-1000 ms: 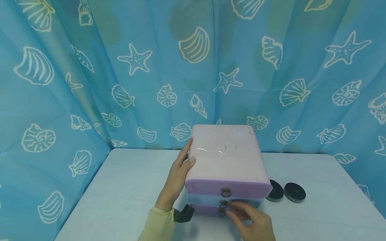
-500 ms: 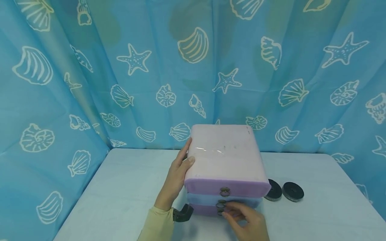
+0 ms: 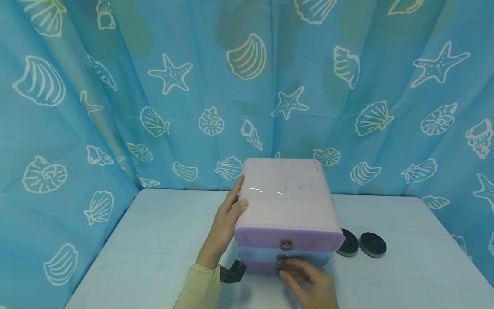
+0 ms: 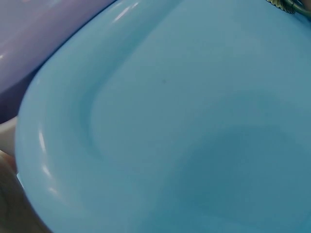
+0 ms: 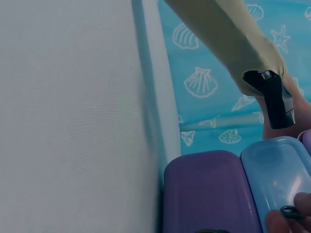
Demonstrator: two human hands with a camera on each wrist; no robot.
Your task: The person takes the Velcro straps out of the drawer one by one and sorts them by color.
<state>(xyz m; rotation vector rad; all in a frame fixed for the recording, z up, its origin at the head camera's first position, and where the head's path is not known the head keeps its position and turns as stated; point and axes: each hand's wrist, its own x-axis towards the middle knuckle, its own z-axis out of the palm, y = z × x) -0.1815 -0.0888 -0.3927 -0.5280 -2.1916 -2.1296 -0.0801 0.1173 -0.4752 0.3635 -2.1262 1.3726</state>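
Small chest of drawers [image 3: 283, 201] stands on the white table [image 3: 170, 231], right of centre, front toward the person. Pale pink top, glossy streaks on it; tiny dark marks near its rear right corner, too small to read as print. Three fronts stacked: top purple front [image 3: 256, 238], blue front [image 3: 256, 254], bottom purple front [image 3: 256, 268], each with a dark, bronze-looking ring pull.

Right hand [image 3: 310, 285] is at the blue front, thumb and fingers bent and nearly together, pinching the middle ring pull [image 5: 290, 211]; thumb tip sits right by the lower pull in the head view. Can't tell whether the blue drawer sits fully in.

Left hand [image 3: 224, 221] is against the chest's left side: fingers fairly straight along the wall, thumb apart from them on the top edge. Left wrist view is mostly blue front close up, a bit of ornate pull at the upper right corner; left fingers can't be made out there.

Black wrist device [image 3: 233, 272] at the left wrist, below a pale yellow-green sleeve [image 3: 198, 287]; any maker's mark unreadable.

Two black discs [image 3: 372, 244] lie right of the chest, close together, the nearer one partly hidden by it; fine pale rim detail too small to read. Blue curtain [image 3: 173, 128] behind, white shell and starfish outlines.
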